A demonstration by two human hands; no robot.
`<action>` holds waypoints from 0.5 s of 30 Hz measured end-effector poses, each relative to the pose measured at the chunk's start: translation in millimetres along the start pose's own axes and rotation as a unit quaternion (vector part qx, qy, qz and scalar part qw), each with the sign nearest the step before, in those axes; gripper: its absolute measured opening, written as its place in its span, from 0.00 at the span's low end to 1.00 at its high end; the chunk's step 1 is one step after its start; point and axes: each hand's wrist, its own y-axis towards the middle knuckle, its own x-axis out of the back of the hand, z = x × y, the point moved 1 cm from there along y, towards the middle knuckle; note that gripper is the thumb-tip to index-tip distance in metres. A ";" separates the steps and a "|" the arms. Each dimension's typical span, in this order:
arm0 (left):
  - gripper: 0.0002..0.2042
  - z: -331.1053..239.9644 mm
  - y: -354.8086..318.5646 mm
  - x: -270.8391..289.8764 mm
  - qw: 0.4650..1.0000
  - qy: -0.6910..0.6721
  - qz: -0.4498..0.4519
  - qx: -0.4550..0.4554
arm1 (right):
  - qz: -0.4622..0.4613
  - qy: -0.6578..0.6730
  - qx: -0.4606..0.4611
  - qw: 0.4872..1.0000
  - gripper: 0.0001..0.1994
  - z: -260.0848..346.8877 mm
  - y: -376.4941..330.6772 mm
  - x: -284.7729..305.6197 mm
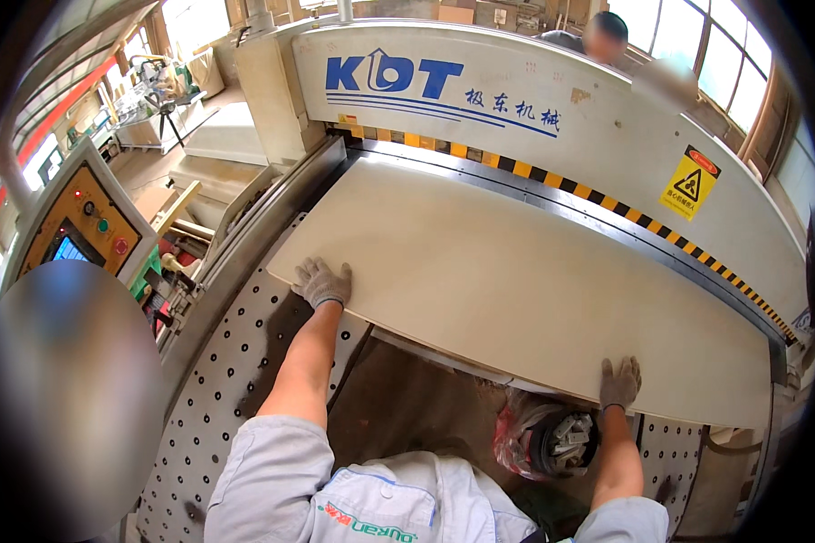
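A long cream-coloured board (516, 271) lies flat on the machine's table, its far edge up against the slot below a striped yellow-and-black strip (552, 176). My left hand (321, 283), in a grey work glove, rests flat with spread fingers on the board near its left front corner. Farther right, my right hand (620, 383), gloved the same way, lies on the board at its front edge with fingers stretched out. Neither hand grasps anything; both press on the surface. The board's far edge is partly hidden by the machine.
A white machine beam (534, 90) with a yellow warning label (691, 184) spans the back. Perforated table wings (235, 371) flank me. A control panel (91, 217) stands at left. Below the board sits a black bucket (561, 443) of offcuts. One person (605, 38) is behind the beam.
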 end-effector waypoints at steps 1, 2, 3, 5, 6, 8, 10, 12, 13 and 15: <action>0.44 0.4 0.3 0.4 1.000 0.006 0.001 0.001 | 0.006 -0.004 -0.002 1.000 0.36 1.4 0.0 1.2; 0.44 0.6 0.1 1.0 1.000 0.013 0.002 0.002 | 0.011 -0.007 -0.004 1.000 0.36 3.1 -0.1 3.6; 0.44 2.8 -0.6 4.3 1.000 0.021 0.003 0.004 | 0.019 -0.010 -0.005 1.000 0.36 6.6 -2.3 4.2; 0.44 -8.2 -2.2 7.9 1.000 0.019 0.012 -0.003 | 0.013 -0.024 -0.013 1.000 0.35 2.2 4.0 1.8; 0.44 -7.7 -4.4 8.1 1.000 0.021 0.019 -0.003 | 0.014 -0.033 -0.015 0.999 0.35 4.4 1.7 2.9; 0.44 3.1 -3.4 6.1 1.000 0.023 0.018 0.004 | 0.018 -0.020 -0.023 0.999 0.35 11.0 -5.5 6.7; 0.45 -2.2 -1.5 5.6 1.000 0.011 0.013 -0.001 | 0.012 -0.017 -0.025 0.999 0.35 11.1 -3.1 10.3; 0.45 -0.4 -1.6 5.7 1.000 0.012 0.012 0.000 | 0.015 -0.025 -0.016 0.999 0.35 9.1 -0.1 4.3; 0.45 0.5 -1.6 5.8 1.000 0.013 0.012 0.001 | 0.014 -0.021 -0.018 1.000 0.35 9.7 -0.1 6.1; 0.45 -1.4 -2.5 6.8 1.000 0.010 0.018 0.001 | 0.013 -0.013 -0.021 1.000 0.35 12.6 -2.9 11.8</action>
